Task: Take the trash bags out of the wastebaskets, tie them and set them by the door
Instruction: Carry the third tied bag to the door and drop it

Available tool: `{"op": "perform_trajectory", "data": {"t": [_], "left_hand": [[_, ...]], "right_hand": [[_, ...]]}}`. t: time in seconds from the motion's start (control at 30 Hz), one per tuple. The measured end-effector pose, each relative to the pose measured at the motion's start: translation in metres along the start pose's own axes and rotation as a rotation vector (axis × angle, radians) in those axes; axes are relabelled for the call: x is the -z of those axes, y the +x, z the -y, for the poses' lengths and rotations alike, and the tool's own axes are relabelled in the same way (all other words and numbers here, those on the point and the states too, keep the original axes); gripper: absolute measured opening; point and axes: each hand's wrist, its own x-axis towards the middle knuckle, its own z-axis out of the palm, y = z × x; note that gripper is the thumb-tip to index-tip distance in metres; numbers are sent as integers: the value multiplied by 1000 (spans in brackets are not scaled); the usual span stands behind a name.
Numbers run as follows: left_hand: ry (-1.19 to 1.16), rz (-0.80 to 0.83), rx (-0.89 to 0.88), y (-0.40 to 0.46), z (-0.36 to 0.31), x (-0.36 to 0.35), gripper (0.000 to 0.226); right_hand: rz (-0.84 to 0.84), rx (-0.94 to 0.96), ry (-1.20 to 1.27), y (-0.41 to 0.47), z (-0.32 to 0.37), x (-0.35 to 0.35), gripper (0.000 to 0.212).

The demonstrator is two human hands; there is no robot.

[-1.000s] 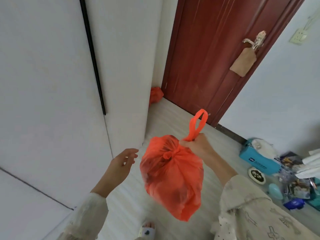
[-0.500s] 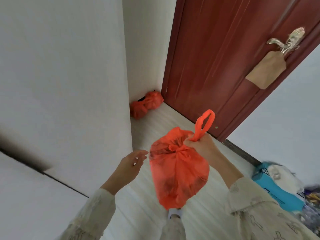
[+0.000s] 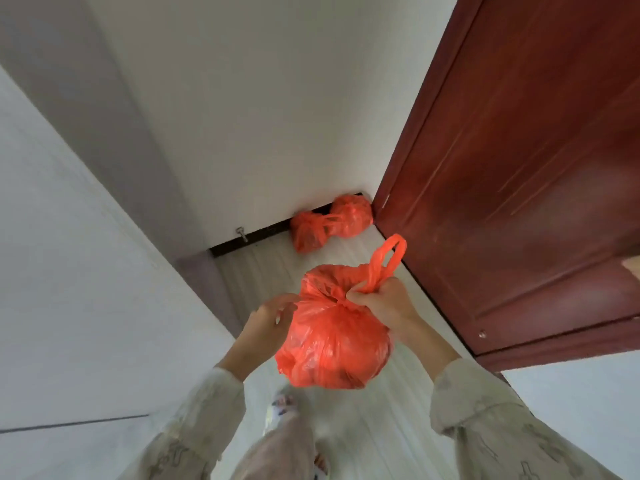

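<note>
A full orange trash bag (image 3: 332,337), knotted at the top, hangs in the air in front of me. My right hand (image 3: 381,303) grips its twisted neck just under the loop handle (image 3: 388,258). My left hand (image 3: 270,320) is open, fingers spread, touching the bag's left side. Two more tied orange bags (image 3: 329,221) lie on the floor in the corner, against the wall and next to the dark red door (image 3: 512,174).
A white wall (image 3: 242,116) with a dark baseboard and a metal door stop (image 3: 241,233) closes the corner ahead. A white panel (image 3: 79,271) runs along my left. Pale floorboards (image 3: 259,271) lead to the corner. My leg and slippered foot (image 3: 282,407) are below the bag.
I have walked closer to the door corner, so the two floor bags look nearer. My left hand has come in from beside the bag to touch its side.
</note>
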Motion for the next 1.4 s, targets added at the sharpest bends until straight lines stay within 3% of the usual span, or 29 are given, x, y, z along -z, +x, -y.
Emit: {"op": "perform_trajectory", "data": {"t": [0.27,0.37,0.53,0.8,1.17,1.33,1.4], "left_hand": [[-177,-156,166,152,7,3,16],[-246,-236,252,201,14,8,19],[-326,-337,367,248,33,21,14],[-330,-494,564,311,86,27,17],[-410,-502,674,432,220,-38,21],[-448,-483,679,463,301,-67,20],[-456,-479,688,475,332,-79,23]], "right_hand": [[176,0,5,176,40,-4,5],[254,-20,3,236,51,-16,18],[402,-122,5,315,67,-50,30],[549,-159,-66,439,88,-119,26],[749,-159,-275,601,-8,-264,26],[697,-265,-199,667,-56,-321,5],[626,-310,-189,692,-78,-340,22]]}}
